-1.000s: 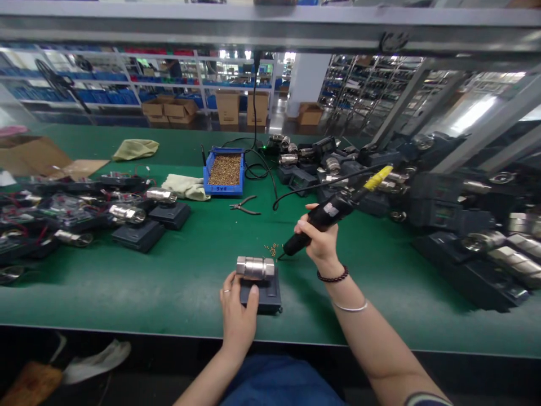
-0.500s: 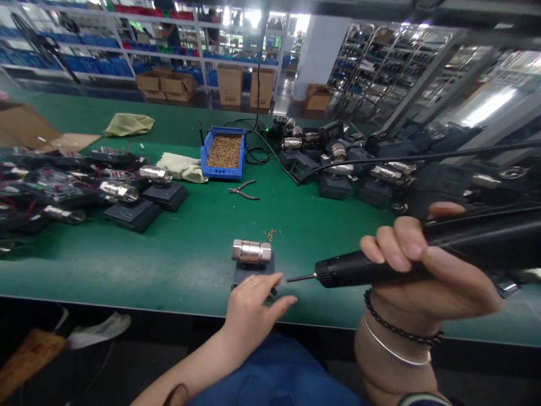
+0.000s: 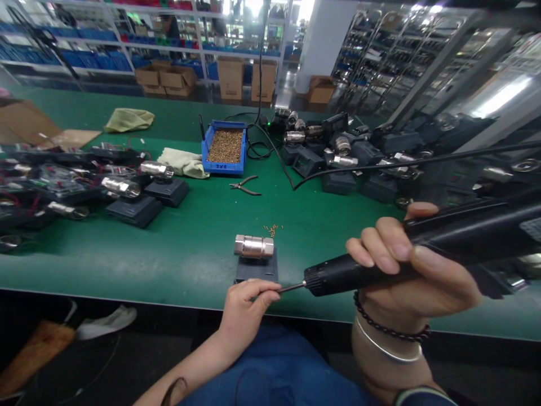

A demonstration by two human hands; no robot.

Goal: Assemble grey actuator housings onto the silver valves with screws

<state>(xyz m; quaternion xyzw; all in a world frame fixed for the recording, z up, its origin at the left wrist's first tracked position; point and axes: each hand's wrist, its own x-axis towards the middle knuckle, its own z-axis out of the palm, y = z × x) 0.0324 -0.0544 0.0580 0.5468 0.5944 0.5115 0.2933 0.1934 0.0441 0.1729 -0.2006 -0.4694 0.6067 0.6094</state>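
My right hand (image 3: 422, 279) is wrapped round a black electric screwdriver (image 3: 333, 275), which lies nearly level and points left. My left hand (image 3: 243, 313) is closed, thumb and forefinger pinched at the end of its thin bit (image 3: 292, 287). Whether a screw sits at the tip is hidden by the fingers. Just beyond the left hand, near the table's front edge, stands a dark grey housing (image 3: 264, 270) with a shiny metal pipe fitting (image 3: 254, 247) on top. A small heap of loose brass-coloured screws (image 3: 273, 230) lies behind it.
A blue bin (image 3: 224, 168) full of small brass-coloured screws stands farther back, with cutting pliers (image 3: 247, 186) before it. Similar housings with fittings crowd the left (image 3: 135, 210) and right (image 3: 338, 181). A black cable (image 3: 422, 161) crosses the right side. Cloths (image 3: 181, 162) lie back left.
The screwdriver has moved slightly left, its bit now reaching my left fingers. My left thumb and forefinger, apart before, have closed together at the bit's end.
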